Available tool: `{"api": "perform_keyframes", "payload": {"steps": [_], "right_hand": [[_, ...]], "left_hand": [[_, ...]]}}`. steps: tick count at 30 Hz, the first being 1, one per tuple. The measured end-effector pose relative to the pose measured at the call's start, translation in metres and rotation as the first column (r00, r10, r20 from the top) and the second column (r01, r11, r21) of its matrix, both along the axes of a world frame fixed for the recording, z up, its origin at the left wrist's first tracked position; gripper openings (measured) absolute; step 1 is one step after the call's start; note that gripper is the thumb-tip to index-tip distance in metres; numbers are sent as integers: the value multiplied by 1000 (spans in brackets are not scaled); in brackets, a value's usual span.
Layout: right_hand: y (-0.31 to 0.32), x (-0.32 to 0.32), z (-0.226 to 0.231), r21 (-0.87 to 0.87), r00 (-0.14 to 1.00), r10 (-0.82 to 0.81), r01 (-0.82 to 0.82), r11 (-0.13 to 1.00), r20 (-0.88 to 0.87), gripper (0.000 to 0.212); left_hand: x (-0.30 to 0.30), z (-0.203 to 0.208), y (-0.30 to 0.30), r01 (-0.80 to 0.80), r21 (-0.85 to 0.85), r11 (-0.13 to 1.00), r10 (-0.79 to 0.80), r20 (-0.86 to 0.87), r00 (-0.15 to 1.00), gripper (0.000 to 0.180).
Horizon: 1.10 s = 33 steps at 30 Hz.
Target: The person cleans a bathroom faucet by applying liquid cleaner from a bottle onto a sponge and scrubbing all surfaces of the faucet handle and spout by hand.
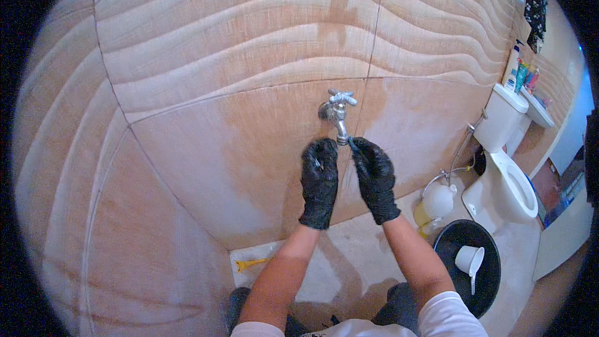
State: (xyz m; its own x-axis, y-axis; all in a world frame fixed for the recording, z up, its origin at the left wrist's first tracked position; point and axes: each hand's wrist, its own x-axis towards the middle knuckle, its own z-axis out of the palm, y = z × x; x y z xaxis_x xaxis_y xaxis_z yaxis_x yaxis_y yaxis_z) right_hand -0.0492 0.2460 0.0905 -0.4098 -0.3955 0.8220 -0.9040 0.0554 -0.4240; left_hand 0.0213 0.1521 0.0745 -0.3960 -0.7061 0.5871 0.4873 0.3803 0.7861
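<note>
Black-gloved right hand (369, 161) pinches a bluish sliver (352, 143) beside the tap (339, 115), likely for control; I can't tell the left hand's (320, 165) grip.

Tap (339, 114): bare metal, chrome-like, glossy, bright highlights on handle and spout; left hand (319, 178) and right hand (374, 178): thin rubber-like gloves, wrinkled, with wet-looking sheen; wall (249, 43): tiles, upper ones with wavy ridges, moulded or printed unclear, lower ones smooth, faint sheen; toilet (496, 178): glazed ceramic, glossy, smooth; tub (449, 243): plastic, dull sheen; dipper (469, 261): plastic, smooth; jug (438, 201): plastic, semi-translucent look; small tool (249, 264): plastic look; floor (346, 237): smooth, mostly matt; sleeve (446, 315): cloth, matt, creased; trousers (401, 304): cloth, matt
</note>
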Motion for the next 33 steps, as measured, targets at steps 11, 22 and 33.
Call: {"api": "perform_keyframes", "payload": {"steps": [11,22,33], "right_hand": [[17,-9,57,47,916,326,-346,937,234,26],[-55,-48,133,285,689,637,-724,628,345,46],[-46,-44,128,35,468,725,-851,525,506,50]], "left_hand": [[-8,5,7,126,240,963,-78,-201,976,5],[-47,66,-50,-310,-38,950,291,-249,924,10],[-44,57,-6,-571,-398,718,598,-65,799,19]]}}
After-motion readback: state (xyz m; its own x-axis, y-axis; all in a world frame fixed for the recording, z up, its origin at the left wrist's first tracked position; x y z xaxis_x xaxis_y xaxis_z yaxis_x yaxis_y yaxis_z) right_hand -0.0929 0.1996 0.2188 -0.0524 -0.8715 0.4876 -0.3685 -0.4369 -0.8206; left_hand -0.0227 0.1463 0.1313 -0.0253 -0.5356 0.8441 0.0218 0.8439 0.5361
